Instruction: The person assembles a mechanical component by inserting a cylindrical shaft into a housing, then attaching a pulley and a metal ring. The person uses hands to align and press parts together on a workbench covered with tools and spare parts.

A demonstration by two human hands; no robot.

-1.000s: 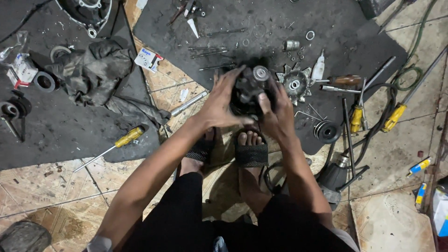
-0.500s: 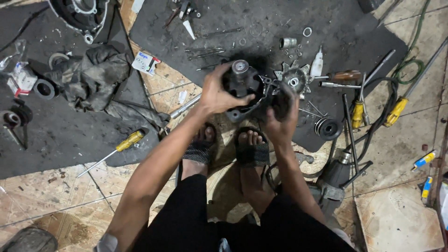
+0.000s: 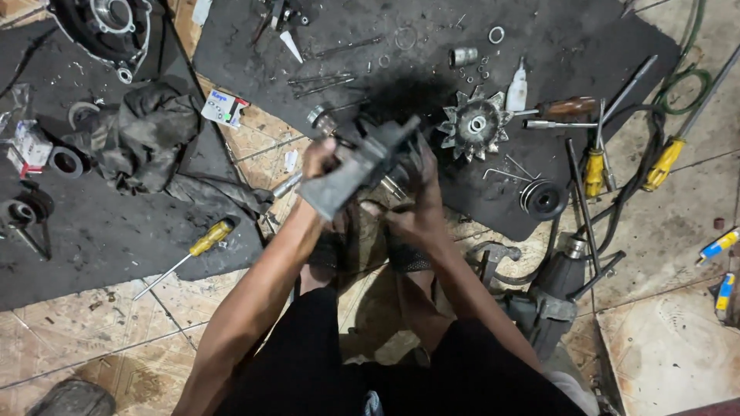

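Observation:
I hold a greasy grey metal motor housing (image 3: 356, 168) tilted in front of me, above my two sandalled feet. My left hand (image 3: 320, 159) grips its left side. On the right side of the part rests my right hand (image 3: 422, 202), fingers closed around its lower end. A toothed silver rotor (image 3: 472, 125) lies on the black mat (image 3: 432, 69) just beyond the right hand, next to a small grooved black pulley (image 3: 543, 197).
A yellow-handled screwdriver (image 3: 202, 243) lies on the left mat (image 3: 92, 231), with a dirty rag (image 3: 142, 139) and a round engine cover (image 3: 108, 27) beyond. More screwdrivers (image 3: 593, 166), a white bottle (image 3: 516, 88), cables and a power tool (image 3: 551, 289) crowd the right side.
I have turned the housing from upright to lying tilted across my hands and drawn it closer to me. The camera has shifted nearer to the floor.

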